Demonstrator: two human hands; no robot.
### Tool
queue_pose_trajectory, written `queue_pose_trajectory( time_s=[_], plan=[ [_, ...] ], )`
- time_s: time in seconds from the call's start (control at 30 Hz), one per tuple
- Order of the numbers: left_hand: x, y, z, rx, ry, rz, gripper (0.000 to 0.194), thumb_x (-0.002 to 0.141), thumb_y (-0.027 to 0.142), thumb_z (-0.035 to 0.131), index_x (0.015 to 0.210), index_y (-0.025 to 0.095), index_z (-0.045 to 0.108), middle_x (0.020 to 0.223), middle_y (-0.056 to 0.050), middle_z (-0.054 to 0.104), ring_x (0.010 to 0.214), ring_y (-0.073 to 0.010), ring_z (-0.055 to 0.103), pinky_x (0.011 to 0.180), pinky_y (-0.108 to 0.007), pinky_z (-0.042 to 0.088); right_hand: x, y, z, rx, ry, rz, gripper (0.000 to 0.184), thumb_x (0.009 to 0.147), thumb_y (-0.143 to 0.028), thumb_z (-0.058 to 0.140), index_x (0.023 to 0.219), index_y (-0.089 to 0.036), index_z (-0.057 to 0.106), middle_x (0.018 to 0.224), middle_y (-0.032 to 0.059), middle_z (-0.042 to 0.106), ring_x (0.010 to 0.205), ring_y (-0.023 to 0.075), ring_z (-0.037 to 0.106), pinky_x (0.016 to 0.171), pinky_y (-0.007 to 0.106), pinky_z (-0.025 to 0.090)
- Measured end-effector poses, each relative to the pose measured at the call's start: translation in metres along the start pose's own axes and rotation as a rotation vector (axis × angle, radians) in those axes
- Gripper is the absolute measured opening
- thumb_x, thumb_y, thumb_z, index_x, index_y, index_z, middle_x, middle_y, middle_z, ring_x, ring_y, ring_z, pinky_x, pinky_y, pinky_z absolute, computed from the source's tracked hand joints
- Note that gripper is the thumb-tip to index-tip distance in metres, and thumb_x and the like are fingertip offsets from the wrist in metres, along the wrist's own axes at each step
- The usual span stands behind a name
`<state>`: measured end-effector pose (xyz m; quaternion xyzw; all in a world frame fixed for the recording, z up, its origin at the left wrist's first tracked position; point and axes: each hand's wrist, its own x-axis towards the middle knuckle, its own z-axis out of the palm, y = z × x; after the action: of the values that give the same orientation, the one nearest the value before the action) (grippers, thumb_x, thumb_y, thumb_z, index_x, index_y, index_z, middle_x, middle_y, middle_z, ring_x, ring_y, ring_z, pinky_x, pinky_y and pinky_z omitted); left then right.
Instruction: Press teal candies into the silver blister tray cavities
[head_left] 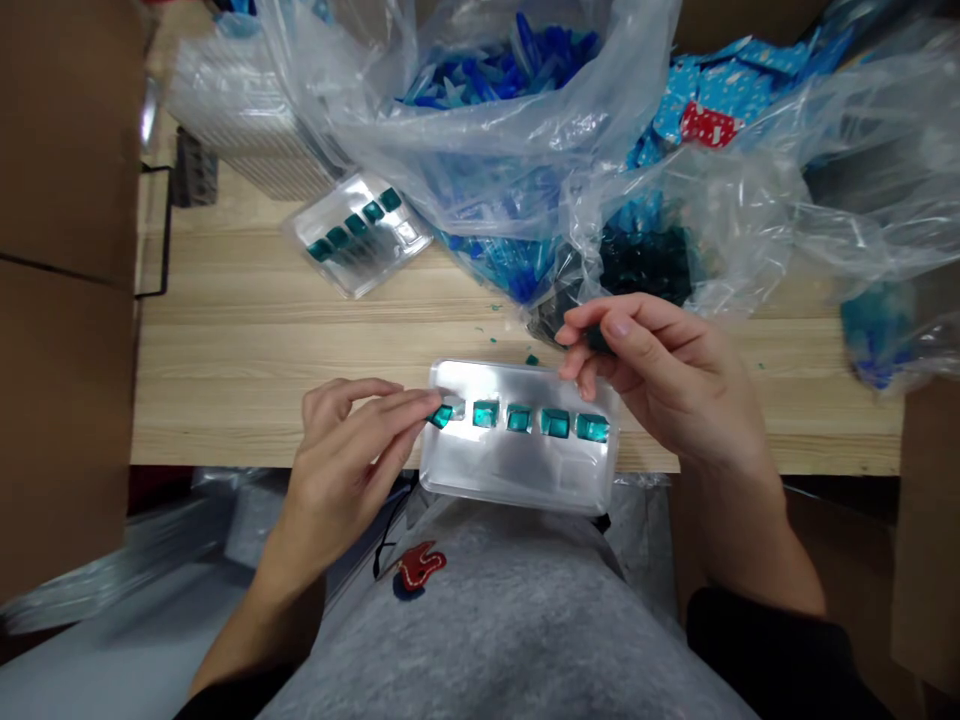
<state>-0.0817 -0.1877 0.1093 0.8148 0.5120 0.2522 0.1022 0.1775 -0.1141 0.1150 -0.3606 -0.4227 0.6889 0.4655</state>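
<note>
A clear plastic tray [517,485] lies at the table's front edge, partly overhanging it. Several teal translucent block-shaped pieces [555,423] sit in a row across it. My left hand [360,440] is closed in a pinch on a teal piece [441,416] at the row's left end, touching the tray. Over the tray's upper right corner is my right hand [660,370], its fingers loosely curled and apart. I see nothing held in it; the space under the thumb is dark. Just behind it lies a plastic bag of dark green pieces [649,262].
Another clear tray [360,275] with teal pieces lies at the back left, before a stack of clear trays [247,120]. A large plastic bag [480,150] of blue pieces stands at the back. Blue patterned packets [750,85] are at the right. Small green bits [532,359] dot the table.
</note>
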Motion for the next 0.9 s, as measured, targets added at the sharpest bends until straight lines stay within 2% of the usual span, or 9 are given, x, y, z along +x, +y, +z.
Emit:
queue_pose_trajectory(
  time_s=[0.23,0.47,0.63,0.67,0.77,0.9],
  plan=[
    [0.005,0.009,0.007,0.153,0.095,0.075,0.030,0.092,0.012,0.068,0.120,0.021,0.061,0.106,-0.006,0.077,0.096,-0.0246,0.065,0.084,-0.044,0.048,0.002,0.004,0.002,-0.003,-0.027,-0.020,0.018,0.086,-0.036,0.077,0.092,-0.020,0.078,0.084,-0.0007,0.074,0.066,0.0070,0.070,0.055,0.017,0.056],
    [-0.006,0.012,0.008,-0.065,0.035,0.016,0.028,0.093,0.008,0.063,0.118,0.022,0.064,0.107,-0.004,0.072,0.097,-0.0179,0.067,0.086,-0.034,0.055,0.000,0.003,0.000,-0.019,-0.032,-0.029,0.015,0.086,-0.034,0.077,0.093,-0.020,0.079,0.082,-0.0014,0.075,0.063,0.0062,0.069,0.055,0.016,0.056],
    [-0.003,0.013,0.022,-0.235,0.287,-0.180,0.025,0.092,0.006,0.064,0.111,0.022,0.065,0.105,-0.001,0.070,0.103,-0.0150,0.068,0.091,-0.030,0.056,0.000,0.003,0.001,-0.006,-0.038,-0.040,0.014,0.087,-0.033,0.077,0.092,-0.020,0.079,0.082,-0.0018,0.076,0.063,0.0062,0.069,0.056,0.016,0.056],
    [-0.002,0.013,0.023,-0.228,0.288,-0.184,0.022,0.092,0.007,0.063,0.109,0.022,0.065,0.103,-0.001,0.070,0.101,-0.0146,0.068,0.091,-0.030,0.056,-0.001,0.003,0.000,-0.008,-0.038,-0.042,0.014,0.087,-0.033,0.076,0.093,-0.020,0.079,0.082,-0.0019,0.076,0.063,0.0061,0.069,0.056,0.016,0.056],
    [0.000,0.014,0.020,-0.170,0.179,-0.171,0.017,0.094,0.010,0.062,0.106,0.021,0.064,0.100,0.000,0.071,0.097,-0.0134,0.068,0.087,-0.027,0.056,-0.002,0.004,-0.001,-0.033,-0.034,-0.050,0.014,0.089,-0.033,0.075,0.094,-0.021,0.079,0.080,-0.0021,0.076,0.063,0.0063,0.068,0.056,0.017,0.056],
    [-0.001,0.020,0.010,-0.121,0.059,-0.140,0.018,0.097,0.011,0.058,0.110,0.022,0.064,0.108,-0.001,0.069,0.101,-0.0139,0.068,0.087,-0.027,0.057,-0.002,0.005,-0.003,-0.058,-0.031,-0.057,0.014,0.089,-0.033,0.075,0.094,-0.021,0.078,0.079,-0.0018,0.075,0.062,0.0070,0.067,0.056,0.018,0.055]
  ],
)
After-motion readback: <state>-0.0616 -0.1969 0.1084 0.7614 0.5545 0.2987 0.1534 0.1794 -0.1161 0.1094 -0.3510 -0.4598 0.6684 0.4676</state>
